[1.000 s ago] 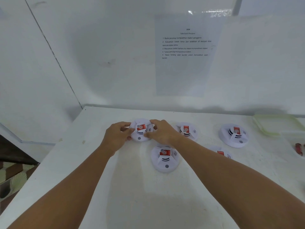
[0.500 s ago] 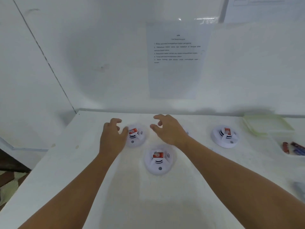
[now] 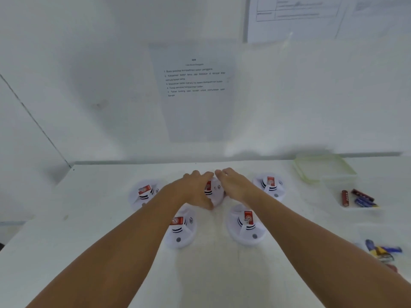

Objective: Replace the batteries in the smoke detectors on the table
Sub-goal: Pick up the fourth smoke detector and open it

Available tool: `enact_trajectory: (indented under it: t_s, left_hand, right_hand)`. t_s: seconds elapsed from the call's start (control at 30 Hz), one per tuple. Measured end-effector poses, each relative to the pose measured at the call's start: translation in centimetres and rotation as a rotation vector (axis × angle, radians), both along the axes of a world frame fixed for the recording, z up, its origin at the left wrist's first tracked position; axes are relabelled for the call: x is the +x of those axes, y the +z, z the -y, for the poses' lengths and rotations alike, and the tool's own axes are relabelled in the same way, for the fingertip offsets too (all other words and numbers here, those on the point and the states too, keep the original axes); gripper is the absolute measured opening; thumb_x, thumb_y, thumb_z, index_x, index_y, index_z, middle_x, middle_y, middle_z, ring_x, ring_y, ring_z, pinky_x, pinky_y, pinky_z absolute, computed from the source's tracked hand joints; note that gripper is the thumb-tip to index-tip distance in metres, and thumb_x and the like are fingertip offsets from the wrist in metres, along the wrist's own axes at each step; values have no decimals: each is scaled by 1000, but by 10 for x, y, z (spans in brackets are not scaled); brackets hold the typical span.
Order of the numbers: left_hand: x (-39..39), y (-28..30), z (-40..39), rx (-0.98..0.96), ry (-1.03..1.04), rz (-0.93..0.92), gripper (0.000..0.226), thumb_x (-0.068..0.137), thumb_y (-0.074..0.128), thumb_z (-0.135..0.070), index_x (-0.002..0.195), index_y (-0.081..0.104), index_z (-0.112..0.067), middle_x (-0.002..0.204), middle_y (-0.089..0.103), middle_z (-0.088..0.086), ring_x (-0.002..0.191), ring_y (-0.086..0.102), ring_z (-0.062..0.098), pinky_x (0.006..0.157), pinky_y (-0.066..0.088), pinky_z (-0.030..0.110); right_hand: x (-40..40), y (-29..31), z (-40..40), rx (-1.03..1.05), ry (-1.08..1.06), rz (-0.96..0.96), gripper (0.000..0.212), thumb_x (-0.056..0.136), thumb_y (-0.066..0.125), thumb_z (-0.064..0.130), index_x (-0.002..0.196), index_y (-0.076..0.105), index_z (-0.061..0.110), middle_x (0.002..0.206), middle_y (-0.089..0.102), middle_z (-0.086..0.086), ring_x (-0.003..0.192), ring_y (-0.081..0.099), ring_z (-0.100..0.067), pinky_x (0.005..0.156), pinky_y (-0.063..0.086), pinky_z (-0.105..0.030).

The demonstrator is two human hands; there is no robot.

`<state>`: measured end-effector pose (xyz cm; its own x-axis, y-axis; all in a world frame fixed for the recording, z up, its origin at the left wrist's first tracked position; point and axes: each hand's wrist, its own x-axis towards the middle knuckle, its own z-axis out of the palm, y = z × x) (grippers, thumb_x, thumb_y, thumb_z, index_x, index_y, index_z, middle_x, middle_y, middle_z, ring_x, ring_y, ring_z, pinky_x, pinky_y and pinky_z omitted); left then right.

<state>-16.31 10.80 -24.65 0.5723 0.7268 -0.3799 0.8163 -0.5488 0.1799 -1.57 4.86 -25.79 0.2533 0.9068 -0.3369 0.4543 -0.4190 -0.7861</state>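
Several round white smoke detectors with red labels lie on the white table (image 3: pixel 66 252). My left hand (image 3: pixel 195 190) and my right hand (image 3: pixel 233 185) hover with straight fingers on either side of the middle back detector (image 3: pixel 214 191), partly hiding it. Whether they touch it I cannot tell. Other detectors lie at the far left (image 3: pixel 144 193), front left (image 3: pixel 180 227), front right (image 3: pixel 246 225) and back right (image 3: pixel 270 185).
A clear tray (image 3: pixel 353 197) at the right holds red and blue batteries. More loose batteries (image 3: pixel 382 252) lie near the right edge. A green-rimmed lid (image 3: pixel 322 167) sits at the back right. An instruction sheet (image 3: pixel 195 85) hangs on the wall.
Both hands have left the far-left detector and moved right to the middle back detector. The view has shifted right, bringing more detectors and batteries into sight.
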Motion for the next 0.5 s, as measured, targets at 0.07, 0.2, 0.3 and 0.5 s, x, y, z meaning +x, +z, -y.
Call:
enact_trajectory:
  t_s: [0.07, 0.2, 0.3, 0.5]
  left_hand:
    - [5, 1, -1, 7, -4, -25, 107, 72, 83, -45, 159, 21, -33, 141, 39, 7, 128, 45, 32, 99, 50, 45]
    - [4, 4, 0, 9, 83, 106, 105, 67, 87, -43, 153, 27, -34, 135, 37, 7, 106, 58, 27, 86, 55, 38]
    - [-6, 8, 2, -116, 252, 605, 95, 63, 94, -32, 136, 32, -34, 124, 48, 7, 91, 65, 23, 76, 58, 34]
    - [-27, 21, 14, -466, 378, 1208, 106, 57, 98, -8, 137, 36, -36, 136, 55, 7, 117, 67, 28, 98, 58, 48]
  right_hand:
    - [3, -1, 0, 12, -15, -54, 57, 102, 36, 53, 147, 44, 19, 136, 59, -9, 120, 58, -27, 107, 46, -46]
    - [10, -1, 0, 46, -83, -158, 52, 101, 37, 54, 141, 47, 23, 130, 61, -8, 117, 59, -28, 109, 45, -50]
    - [15, 11, 3, 91, -150, -361, 35, 105, 41, 48, 132, 53, 27, 130, 61, -9, 107, 62, -24, 106, 49, -46]
    - [11, 31, 5, 172, 101, -692, 34, 99, 67, 34, 132, 62, 40, 126, 69, -2, 112, 71, -26, 97, 57, -38]
